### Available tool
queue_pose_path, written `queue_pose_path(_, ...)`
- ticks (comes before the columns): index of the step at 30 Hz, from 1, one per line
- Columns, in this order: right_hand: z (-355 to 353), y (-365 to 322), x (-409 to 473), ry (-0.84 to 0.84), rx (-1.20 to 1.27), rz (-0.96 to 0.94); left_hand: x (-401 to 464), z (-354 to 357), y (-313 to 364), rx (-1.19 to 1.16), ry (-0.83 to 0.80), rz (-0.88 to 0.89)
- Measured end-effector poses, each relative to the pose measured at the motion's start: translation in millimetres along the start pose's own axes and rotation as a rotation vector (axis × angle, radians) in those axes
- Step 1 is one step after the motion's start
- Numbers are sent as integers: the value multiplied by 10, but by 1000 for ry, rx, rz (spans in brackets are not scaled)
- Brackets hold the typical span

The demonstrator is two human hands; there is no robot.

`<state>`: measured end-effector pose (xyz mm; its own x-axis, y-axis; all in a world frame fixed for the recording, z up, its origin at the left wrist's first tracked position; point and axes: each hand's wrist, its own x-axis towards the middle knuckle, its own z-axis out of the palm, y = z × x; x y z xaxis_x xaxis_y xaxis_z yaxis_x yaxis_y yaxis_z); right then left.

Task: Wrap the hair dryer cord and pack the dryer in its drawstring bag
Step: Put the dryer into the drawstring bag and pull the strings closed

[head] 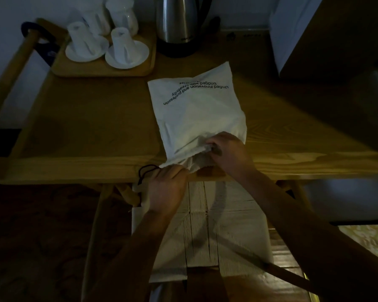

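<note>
A white drawstring bag [194, 110] with black printed text lies on the wooden table [85, 131], its mouth toward me at the front edge. My left hand [168, 186] grips the near rim of the bag's mouth at the table edge. A dark drawstring loop [145, 171] hangs just left of that hand. My right hand [229, 153] pinches the upper rim of the mouth and a small dark piece there. The bag bulges, but the hair dryer and its cord are hidden from view.
A wooden tray [103, 70] with upturned white cups on saucers [127, 51] stands at the back left. A steel kettle [179, 25] stands behind the bag. A dark box [327, 35] is at the back right. A woven chair seat [205, 232] lies below the table edge.
</note>
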<state>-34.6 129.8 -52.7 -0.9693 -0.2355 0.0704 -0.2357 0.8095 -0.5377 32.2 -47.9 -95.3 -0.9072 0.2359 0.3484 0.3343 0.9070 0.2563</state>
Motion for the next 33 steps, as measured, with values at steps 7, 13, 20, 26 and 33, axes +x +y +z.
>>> queue_pose_path(7, 54, 35, -207, 31, -23, 89, -254, -148, -2, 2, 52, 30)
queue_pose_path(13, -6, 208, -756, 204, 39, 486, -326, -322, -161, -265, -184, -484)
queue_pose_path(20, 63, 273, -902, 258, 198, 554, -210, -458, -91, -518, -282, -703)
queue_pose_path(26, -225, 602, -1153, 64, 203, 511, -302, -676, -340, -434, -431, -647)
queue_pose_path(33, -353, 938, -1536, 142, 194, 634, -381, -776, -454, -490, -136, -848)
